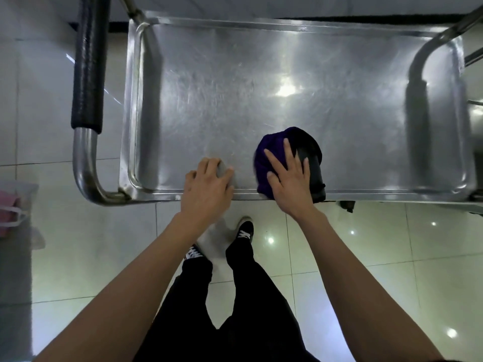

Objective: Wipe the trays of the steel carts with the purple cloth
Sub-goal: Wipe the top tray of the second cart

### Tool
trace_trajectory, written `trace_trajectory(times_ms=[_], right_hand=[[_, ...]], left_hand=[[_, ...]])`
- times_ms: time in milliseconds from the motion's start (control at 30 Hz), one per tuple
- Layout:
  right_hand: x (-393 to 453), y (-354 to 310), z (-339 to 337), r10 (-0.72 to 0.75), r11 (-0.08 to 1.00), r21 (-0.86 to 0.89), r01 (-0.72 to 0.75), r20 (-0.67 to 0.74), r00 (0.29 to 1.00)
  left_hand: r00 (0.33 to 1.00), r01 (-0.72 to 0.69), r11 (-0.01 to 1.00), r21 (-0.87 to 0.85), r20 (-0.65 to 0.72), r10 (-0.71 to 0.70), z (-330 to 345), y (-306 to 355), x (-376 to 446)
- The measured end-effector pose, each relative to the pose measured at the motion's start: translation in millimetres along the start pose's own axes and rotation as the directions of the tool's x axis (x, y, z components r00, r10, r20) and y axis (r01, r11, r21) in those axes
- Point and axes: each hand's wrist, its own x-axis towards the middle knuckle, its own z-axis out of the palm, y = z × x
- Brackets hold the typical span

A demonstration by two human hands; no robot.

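The steel cart's top tray (287, 74) fills the upper half of the view, seen from above. A bunched purple cloth (264, 158) lies on the tray near its front edge, right of centre. My right hand (290, 178) presses flat on the cloth with straight, spread fingers. My left hand (209, 184) rests on the tray's front rim just left of the cloth, its fingertips curled onto the steel and holding nothing.
The cart's push handle (87, 74), with a black foam grip, runs along the left side. Steel frame tubes rise at the tray's corners. A pink bag (10, 207) lies on the tiled floor at the far left. My legs and shoes stand below the tray edge.
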Motion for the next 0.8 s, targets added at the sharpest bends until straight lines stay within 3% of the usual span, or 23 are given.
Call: trace_trajectory(times_ms=[167,267,400,633,800], right_hand=[[-7,-15,10,-0.001,1.0,-0.02,0.002,0.016,1.0],[-10,-30,16,-0.004,0.999,-0.032,0.005,0.027,1.0],[-12,-62,29,-0.03,0.999,-0.04,0.033,0.06,0.998],[-3,-137,61,-0.187,0.981,-0.033,0.193,0.136,0.973],[14,-177,72,-0.314,0.944,-0.036,0.328,0.213,0.925]], left_hand=[[0.998,-0.016,0.981,-0.192,-0.061,0.004,1,-27,-17],[0.984,0.066,0.979,-0.191,-0.149,-0.095,7,-53,-47],[0.974,0.123,0.977,-0.175,-0.166,-0.153,18,-79,-80],[0.984,0.022,0.99,-0.143,-0.173,-0.046,22,-98,-92],[0.953,0.147,0.971,-0.189,-0.236,-0.19,37,-137,-123]])
